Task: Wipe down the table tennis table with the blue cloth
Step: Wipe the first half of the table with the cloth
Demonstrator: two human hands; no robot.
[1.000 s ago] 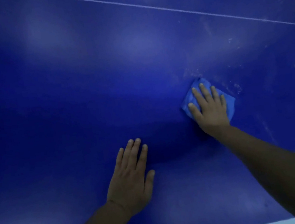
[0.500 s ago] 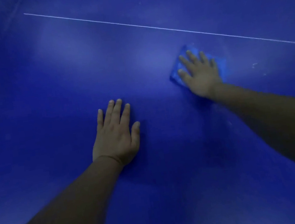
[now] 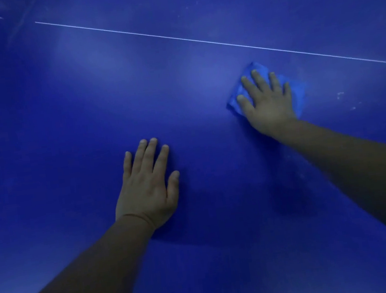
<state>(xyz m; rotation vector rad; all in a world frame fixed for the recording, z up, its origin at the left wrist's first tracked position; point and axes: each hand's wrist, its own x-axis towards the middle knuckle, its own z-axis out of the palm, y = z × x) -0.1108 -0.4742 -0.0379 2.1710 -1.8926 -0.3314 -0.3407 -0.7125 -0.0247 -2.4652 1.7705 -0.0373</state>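
The dark blue table tennis table (image 3: 64, 137) fills the head view. A folded blue cloth (image 3: 298, 94) lies flat on it at the right, just below the thin white centre line (image 3: 174, 39). My right hand (image 3: 267, 103) presses on the cloth with its fingers spread and straight, covering most of it. My left hand (image 3: 148, 183) rests flat on the bare table, lower and to the left, palm down with nothing under it.
White dust specks (image 3: 340, 95) dot the surface to the right of the cloth and in the far right corner. A seam in the table (image 3: 15, 34) runs along the far left.
My right hand has slid the cloth away from me toward the white line and then slightly right. My left hand stays flat on the table. The view has shifted forward.
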